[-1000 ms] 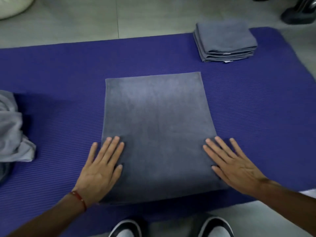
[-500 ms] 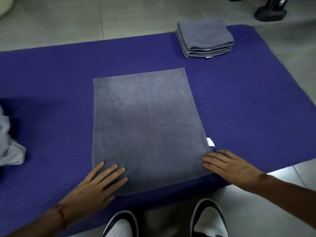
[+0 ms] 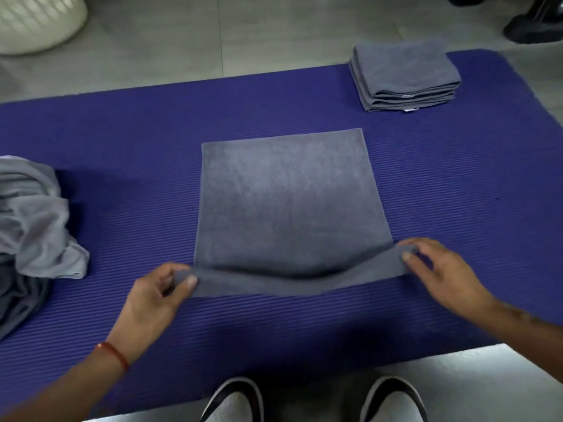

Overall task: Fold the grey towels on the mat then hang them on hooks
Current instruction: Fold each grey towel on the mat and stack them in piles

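1. Nearest to me I see two shoes [image 3: 231, 402] with white toes on the grey floor, at the near edge of the purple mat [image 3: 457, 184].
2. Half a second ago both hands lay flat by the near corners of the grey towel [image 3: 289, 202]; now they have lifted that near edge off the mat, and it sags in the middle.
3. The left hand [image 3: 152, 296], with a red thread on the wrist, pinches the near left corner between thumb and curled fingers, so its grip is narrow and holds cloth.
4. The right hand [image 3: 441, 269] reaches in from the right and pinches the near right corner in the same way.
5. The rest of the towel lies flat in the middle of the mat.
6. On the left a crumpled towel pile [image 3: 30, 226] lies.
7. At the far right corner a folded towel stack [image 3: 402, 74] rests.
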Demonstrator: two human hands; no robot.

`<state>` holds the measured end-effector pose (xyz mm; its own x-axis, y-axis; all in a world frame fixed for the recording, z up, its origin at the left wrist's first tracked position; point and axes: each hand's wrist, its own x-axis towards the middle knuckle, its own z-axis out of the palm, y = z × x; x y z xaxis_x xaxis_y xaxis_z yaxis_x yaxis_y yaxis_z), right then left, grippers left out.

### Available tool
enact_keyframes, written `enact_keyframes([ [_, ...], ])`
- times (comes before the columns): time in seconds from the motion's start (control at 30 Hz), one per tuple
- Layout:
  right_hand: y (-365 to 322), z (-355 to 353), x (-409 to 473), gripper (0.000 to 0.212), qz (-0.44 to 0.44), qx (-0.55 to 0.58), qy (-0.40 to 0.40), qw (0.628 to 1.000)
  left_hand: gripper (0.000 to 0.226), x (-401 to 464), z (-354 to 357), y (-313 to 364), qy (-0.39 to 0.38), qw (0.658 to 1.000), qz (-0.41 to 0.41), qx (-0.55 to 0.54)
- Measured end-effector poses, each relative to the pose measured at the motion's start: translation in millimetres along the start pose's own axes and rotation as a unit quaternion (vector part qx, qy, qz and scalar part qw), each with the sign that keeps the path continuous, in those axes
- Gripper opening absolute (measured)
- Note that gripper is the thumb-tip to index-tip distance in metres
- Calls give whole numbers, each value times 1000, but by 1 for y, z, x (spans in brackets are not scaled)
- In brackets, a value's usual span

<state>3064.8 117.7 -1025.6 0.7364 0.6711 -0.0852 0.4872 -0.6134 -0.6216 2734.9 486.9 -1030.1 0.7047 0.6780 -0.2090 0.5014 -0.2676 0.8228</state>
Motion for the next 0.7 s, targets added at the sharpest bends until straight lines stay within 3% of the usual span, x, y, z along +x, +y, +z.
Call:
enact_keyframes([
  [0.07, -11, -4, 20, 27, 84, 61, -10, 995, 6, 20, 4, 16, 43, 995, -38, -84],
  [0.2, -34, -13, 60, 24, 81, 156, -31, 984, 21, 41, 12, 38, 20, 965, -83, -247],
  [0.43, -26, -10, 58, 20, 107, 155, -75, 979, 23, 38, 0, 41, -50, 980, -80, -176],
  [0.57, -21, -10, 29, 23, 111, 107, -118, 981, 27, 9, -6, 35, -126, 967, -118, -190],
  [0.63, -15, -13, 13, 56, 104, 110, -136, 979, 27, -10, -9, 26, -163, 953, -136, -214],
  [0.7, -7, -19, 0, 72, 114, 120, -159, 973, 31, -29, -10, 17, -179, 946, -155, -223],
])
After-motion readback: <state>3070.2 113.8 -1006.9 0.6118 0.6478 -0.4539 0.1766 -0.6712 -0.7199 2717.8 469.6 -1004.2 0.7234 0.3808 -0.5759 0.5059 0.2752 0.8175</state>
